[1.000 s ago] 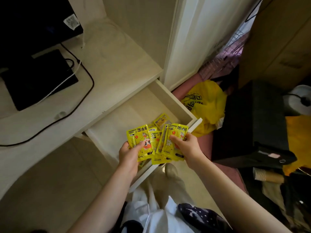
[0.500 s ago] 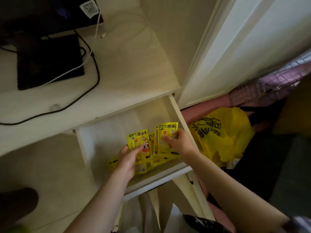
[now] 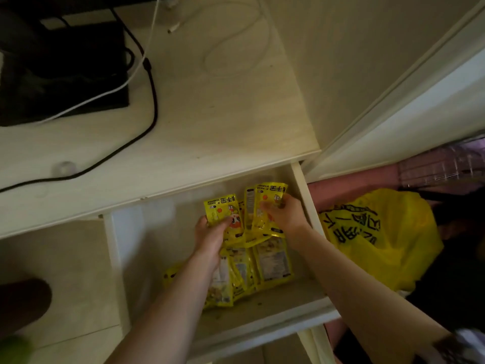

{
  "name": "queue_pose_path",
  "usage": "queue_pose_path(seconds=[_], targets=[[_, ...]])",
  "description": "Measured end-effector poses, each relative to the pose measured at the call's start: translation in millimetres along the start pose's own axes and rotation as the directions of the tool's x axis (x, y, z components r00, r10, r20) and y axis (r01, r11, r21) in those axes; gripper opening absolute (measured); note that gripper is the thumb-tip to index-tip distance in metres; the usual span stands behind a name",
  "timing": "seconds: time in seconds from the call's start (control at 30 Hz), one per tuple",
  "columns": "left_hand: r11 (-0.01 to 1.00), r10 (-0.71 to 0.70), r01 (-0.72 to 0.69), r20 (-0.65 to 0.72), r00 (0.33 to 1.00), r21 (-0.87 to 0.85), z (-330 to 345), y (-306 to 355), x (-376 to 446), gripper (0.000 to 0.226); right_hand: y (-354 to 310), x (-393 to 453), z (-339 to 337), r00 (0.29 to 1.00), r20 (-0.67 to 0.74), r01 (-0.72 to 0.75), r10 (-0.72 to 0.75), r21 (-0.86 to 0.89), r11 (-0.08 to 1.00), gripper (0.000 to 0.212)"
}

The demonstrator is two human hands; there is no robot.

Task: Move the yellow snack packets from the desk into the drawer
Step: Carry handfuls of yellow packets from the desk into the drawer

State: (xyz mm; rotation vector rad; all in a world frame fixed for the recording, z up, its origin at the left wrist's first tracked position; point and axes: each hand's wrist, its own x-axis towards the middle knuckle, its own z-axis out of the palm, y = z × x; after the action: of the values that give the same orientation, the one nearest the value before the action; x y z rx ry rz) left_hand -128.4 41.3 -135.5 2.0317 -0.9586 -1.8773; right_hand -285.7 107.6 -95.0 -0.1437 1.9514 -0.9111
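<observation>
The pale wooden drawer (image 3: 139, 248) stands pulled out below the desk top (image 3: 223, 122). Both hands reach into it. My left hand (image 3: 211, 236) grips a yellow snack packet (image 3: 220, 208) with orange print, held upright. My right hand (image 3: 284, 214) grips a fanned bunch of yellow packets (image 3: 265, 203) beside it. Several more yellow packets (image 3: 273, 264) lie flat on the drawer floor under my forearms, partly hidden by my left arm.
On the desk are a black device (image 3: 65, 74) and black and white cables (image 3: 149, 101). A yellow plastic bag (image 3: 380, 240) lies on the floor right of the drawer. A white door panel (image 3: 420, 88) rises at the right. A dark object (image 3: 21, 306) sits at lower left.
The view has tilted down and closer over the drawer. Both hands have gone deeper into it with their packets, and the packets lying on its floor have come into sight.
</observation>
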Motion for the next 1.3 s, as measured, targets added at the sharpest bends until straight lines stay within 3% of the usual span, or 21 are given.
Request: queue_pose_path(seconds=[0.13,0.3,0.43,0.6,0.9,1.2,1.3], targets=[[0.989,0.06,-0.053,-0.044,0.997,0.136,2,-6,14,0.019,10,7,5,0.999,-0.032,-0.003,-0.003,-0.181,0.983,0.029],[0.871,0.184,-0.172,0.019,0.983,0.46,-2,-9,10,0.012,24,-1,2,0.995,-0.056,-0.1,0.083,-0.472,0.876,0.036],[0.804,0.211,-0.195,0.036,0.977,0.561,-10,-9,2,0.034,25,-13,3,0.988,-0.063,-0.153,0.142,-0.53,0.834,0.037],[0.819,0.226,-0.196,0.011,0.974,0.539,-29,-2,-21,0.027,20,-39,-2,0.991,-0.025,-0.126,0.133,-0.521,0.844,0.037],[0.83,0.299,-0.243,-0.033,0.954,0.502,-72,-9,-86,0.027,6,-94,-8,0.984,0.172,0.137,-0.039,-0.61,0.781,0.043],[0.775,0.446,-0.272,-0.188,0.875,0.571,-121,-48,-169,0.025,5,-153,22,0.868,0.466,0.49,-0.172,-0.744,0.454,0.043],[0.807,0.444,-0.245,-0.278,0.852,0.537,-143,-63,-193,0.027,1,-174,45,0.811,0.556,0.581,-0.179,-0.736,0.346,0.043]])
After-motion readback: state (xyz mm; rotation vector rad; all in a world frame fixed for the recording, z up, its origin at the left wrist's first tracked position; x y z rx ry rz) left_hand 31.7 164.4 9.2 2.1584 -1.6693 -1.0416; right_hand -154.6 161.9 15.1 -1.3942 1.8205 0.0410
